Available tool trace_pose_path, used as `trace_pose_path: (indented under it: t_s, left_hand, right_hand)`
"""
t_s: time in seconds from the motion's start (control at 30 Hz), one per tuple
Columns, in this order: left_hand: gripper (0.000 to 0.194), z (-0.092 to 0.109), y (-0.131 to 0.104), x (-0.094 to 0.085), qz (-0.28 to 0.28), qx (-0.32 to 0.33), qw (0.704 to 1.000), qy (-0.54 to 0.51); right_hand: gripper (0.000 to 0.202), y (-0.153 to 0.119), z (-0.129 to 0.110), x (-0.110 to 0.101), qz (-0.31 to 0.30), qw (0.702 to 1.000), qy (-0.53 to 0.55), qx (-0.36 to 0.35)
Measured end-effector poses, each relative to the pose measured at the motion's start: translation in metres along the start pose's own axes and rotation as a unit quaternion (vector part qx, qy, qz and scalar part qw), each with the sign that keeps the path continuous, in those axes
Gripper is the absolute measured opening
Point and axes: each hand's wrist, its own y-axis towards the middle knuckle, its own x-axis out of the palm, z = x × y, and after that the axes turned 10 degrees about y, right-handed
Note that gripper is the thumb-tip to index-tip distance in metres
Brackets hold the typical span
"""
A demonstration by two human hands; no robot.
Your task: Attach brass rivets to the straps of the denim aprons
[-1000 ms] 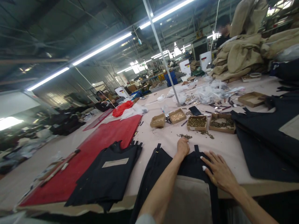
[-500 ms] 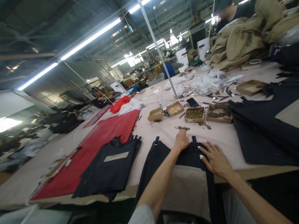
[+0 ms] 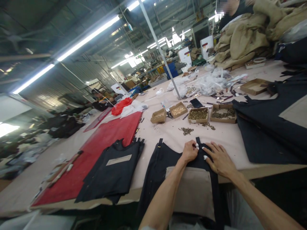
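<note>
While one dark garment (image 3: pixel 157 164) is draped over the near edge of the tabletop (image 3: pixel 148 140), its short strap (image 3: pixel 198 140) is attended by the left grip (image 3: pixel 190 151), fingertips drawn together, anything pinched not discernible; the right grip (image 3: pixel 220 160) is spread, partly upon the cloth. Handling, as judged: light, soft, pliable, hardly fragile; best held by the strap or upper edge.

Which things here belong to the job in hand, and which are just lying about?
Seems in use:
- dark garment with a beige pocket, at the left hand and right hand
- probably the heaped small metal pieces beyond it

Apparently just lying about:
- red sheet
- red plastic bag
- clear plastic bags
</note>
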Motion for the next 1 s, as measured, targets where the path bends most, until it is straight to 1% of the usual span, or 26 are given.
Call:
trace_pose_path:
  t_s: [0.13, 0.23, 0.4, 0.53, 0.63, 0.7, 0.77, 0.9, 1.0]
  left_hand:
    - [0.015, -0.007, 0.007, 0.005, -0.016, -0.042, 0.999, -0.022]
    - [0.013, -0.008, 0.014, 0.005, -0.026, -0.080, 0.996, -0.034]
    - [0.017, 0.004, 0.025, -0.005, -0.047, -0.156, 0.986, -0.029]
    - [0.020, 0.010, 0.036, -0.016, -0.086, -0.194, 0.977, -0.036]
    - [0.026, 0.007, 0.044, -0.020, -0.128, -0.200, 0.969, -0.075]
    - [0.032, 0.003, 0.048, -0.021, -0.153, -0.192, 0.964, -0.102]
    - [0.038, -0.002, 0.052, -0.021, -0.169, -0.180, 0.963, -0.104]
    - [0.048, -0.006, 0.061, -0.022, -0.194, -0.164, 0.967, -0.015]
    - [0.051, -0.005, 0.071, -0.020, -0.238, -0.173, 0.954, 0.058]
  right_hand:
    - [0.053, -0.001, 0.000, 0.001, 0.007, 1.000, -0.004, -0.004]
    - [0.052, -0.001, -0.001, 0.000, 0.008, 1.000, -0.010, -0.007]
    - [0.051, -0.001, -0.003, -0.003, 0.015, 1.000, -0.010, -0.011]
    - [0.051, -0.001, -0.003, -0.004, 0.015, 1.000, -0.009, -0.007]
    - [0.050, -0.001, -0.003, -0.003, 0.015, 1.000, -0.007, -0.006]
    - [0.050, -0.001, -0.002, -0.002, 0.016, 1.000, -0.006, -0.007]
    - [0.050, 0.000, -0.001, -0.001, 0.016, 1.000, -0.006, -0.008]
    - [0.051, 0.000, 0.000, 0.001, 0.013, 1.000, -0.006, -0.006]
    - [0.051, 0.000, 0.002, 0.002, 0.009, 1.000, -0.004, -0.003]
